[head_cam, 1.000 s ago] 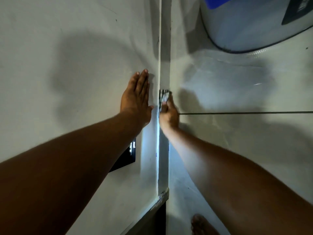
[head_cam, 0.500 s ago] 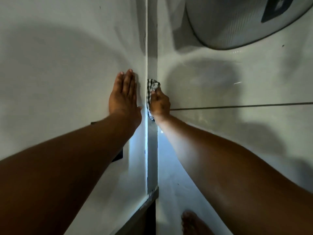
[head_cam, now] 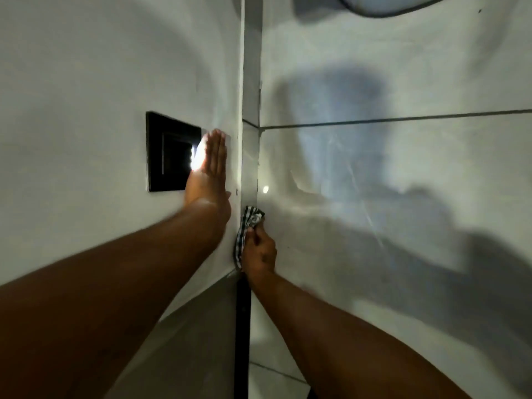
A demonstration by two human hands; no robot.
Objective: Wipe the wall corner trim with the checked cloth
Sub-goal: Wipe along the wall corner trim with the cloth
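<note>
The pale corner trim (head_cam: 251, 82) runs vertically between two white walls. My right hand (head_cam: 260, 251) grips the black-and-white checked cloth (head_cam: 244, 231) and presses it against the lower part of the trim, just above where the trim turns dark. My left hand (head_cam: 210, 171) lies flat with fingers together on the left wall, just left of the trim and higher than the right hand.
A black wall panel (head_cam: 168, 152) with small bright lights sits on the left wall, partly behind my left hand. A dark tile joint (head_cam: 403, 120) crosses the right wall. A round pale appliance (head_cam: 383, 4) hangs at the top right. Floor tiles (head_cam: 273, 378) show below.
My right hand has slid the cloth down the trim to its lower part. The view has tilted down, so the black panel now shows beside my left hand.
</note>
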